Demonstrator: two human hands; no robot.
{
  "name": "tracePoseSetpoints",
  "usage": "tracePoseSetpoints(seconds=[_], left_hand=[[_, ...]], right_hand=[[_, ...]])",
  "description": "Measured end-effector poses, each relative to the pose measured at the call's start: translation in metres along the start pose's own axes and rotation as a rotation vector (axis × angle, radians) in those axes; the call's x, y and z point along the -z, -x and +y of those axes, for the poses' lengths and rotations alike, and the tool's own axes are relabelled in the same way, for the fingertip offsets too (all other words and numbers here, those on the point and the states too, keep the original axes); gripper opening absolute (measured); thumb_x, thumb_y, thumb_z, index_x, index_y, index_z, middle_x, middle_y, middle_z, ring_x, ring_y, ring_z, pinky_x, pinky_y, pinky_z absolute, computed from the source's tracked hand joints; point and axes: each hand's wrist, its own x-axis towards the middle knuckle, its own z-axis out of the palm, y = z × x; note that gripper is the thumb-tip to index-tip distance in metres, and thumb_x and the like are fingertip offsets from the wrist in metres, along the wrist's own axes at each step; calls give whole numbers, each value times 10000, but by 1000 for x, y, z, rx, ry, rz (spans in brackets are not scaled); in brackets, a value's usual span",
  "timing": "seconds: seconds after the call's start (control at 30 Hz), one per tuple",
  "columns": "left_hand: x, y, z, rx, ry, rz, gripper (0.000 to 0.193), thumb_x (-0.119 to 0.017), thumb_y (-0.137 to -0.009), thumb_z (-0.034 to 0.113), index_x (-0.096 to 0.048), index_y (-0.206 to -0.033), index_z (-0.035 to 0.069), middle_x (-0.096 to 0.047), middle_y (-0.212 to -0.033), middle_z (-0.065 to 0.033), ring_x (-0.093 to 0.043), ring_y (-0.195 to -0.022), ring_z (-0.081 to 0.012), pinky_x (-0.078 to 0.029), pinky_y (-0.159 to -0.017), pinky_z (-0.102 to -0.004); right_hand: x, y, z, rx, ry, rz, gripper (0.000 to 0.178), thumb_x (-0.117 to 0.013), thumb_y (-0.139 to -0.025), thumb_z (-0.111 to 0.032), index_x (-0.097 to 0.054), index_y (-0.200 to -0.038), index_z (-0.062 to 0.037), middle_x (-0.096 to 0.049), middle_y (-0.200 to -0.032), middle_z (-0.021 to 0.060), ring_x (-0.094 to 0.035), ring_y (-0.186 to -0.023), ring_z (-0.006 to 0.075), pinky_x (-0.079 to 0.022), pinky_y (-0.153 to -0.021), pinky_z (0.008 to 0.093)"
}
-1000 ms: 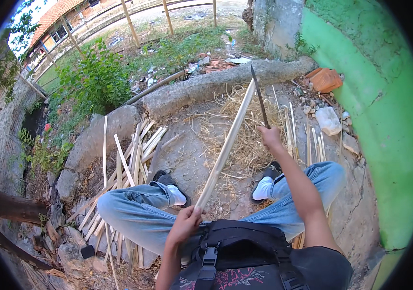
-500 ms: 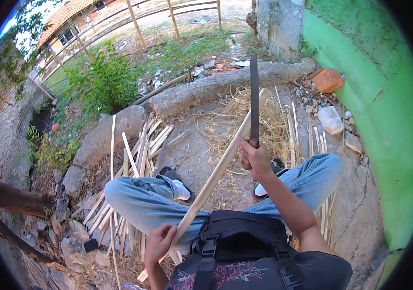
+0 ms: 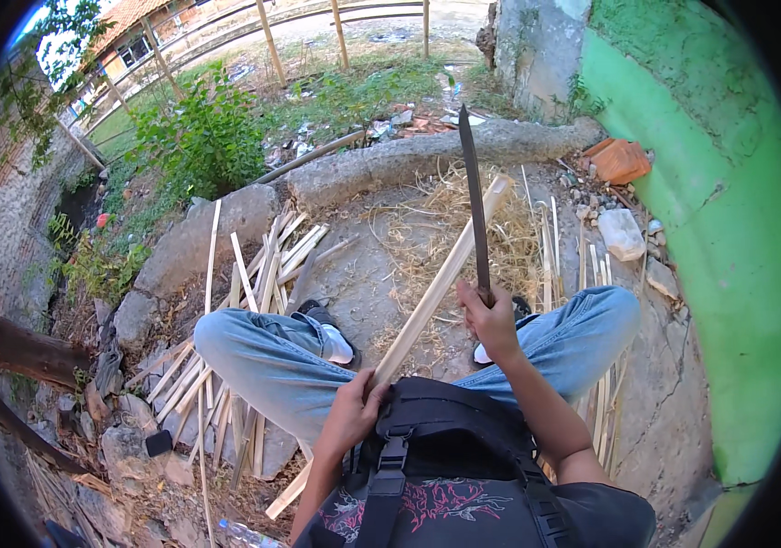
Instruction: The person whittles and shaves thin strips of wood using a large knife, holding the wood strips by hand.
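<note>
My right hand (image 3: 491,320) is closed round the handle of a machete (image 3: 474,196), its long dark blade pointing up and away from me. Slanting across my lap is a long pale strip of split bamboo (image 3: 436,297), with its far end over the shavings. My left hand (image 3: 354,409) grips this strip low down, close to the black bag on my front. In the picture the blade crosses the strip near its upper part; whether they touch, I cannot tell.
Several split strips (image 3: 272,274) lie piled at my left, more (image 3: 550,247) at my right. Curly shavings (image 3: 427,237) cover the ground ahead, before a low stone kerb (image 3: 363,173). A green wall (image 3: 683,228) rises at right. A dark phone-like object (image 3: 158,444) lies on the left.
My left hand has slid up and to the right along the bamboo strip. The machete has dropped slightly nearer, its tip now tilting left. The strip's near end shows more below my left hand.
</note>
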Motion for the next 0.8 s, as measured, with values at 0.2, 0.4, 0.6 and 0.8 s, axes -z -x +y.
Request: tracePoseSetpoints(seconds=[0.2,0.4,0.6,0.8], left_hand=[[0,2,-9,14,-28,76,233,-604,-910,177,-545,-970,-41,-593,-728,-218,-556,-631,-279,-445,-629,-374],[-2,-5,-24,81,352,-20,287,-555,-959,230,-543,-906,-52,-532,-637,-56,-467,-596,-111,-389,-554,-285],[-2,-8,-5,146,309,71,394,-468,-1000,292,-564,-833,-51,-463,-589,-4,-414,-552,-82,-339,-500,-274],[-6,7,-31,137,222,86,400,-467,-998,286,-581,-803,-45,-463,-578,6,-415,-532,-77,-328,-480,-277]], right_hand=[[14,30,6,281,680,-187,259,-675,-832,-239,-580,-690,-44,-471,-451,51,-464,-393,144,-360,-424,316],[1,34,21,665,1060,-451,173,-659,-701,-217,-574,-684,-68,-588,-554,123,-601,-517,327,-479,-515,413],[-1,6,54,761,1138,-514,147,-642,-687,-217,-569,-650,-95,-573,-530,115,-599,-505,313,-491,-528,421],[15,-53,39,370,1088,-89,211,-618,-768,-262,-627,-656,-83,-597,-547,130,-615,-525,317,-495,-527,434]])
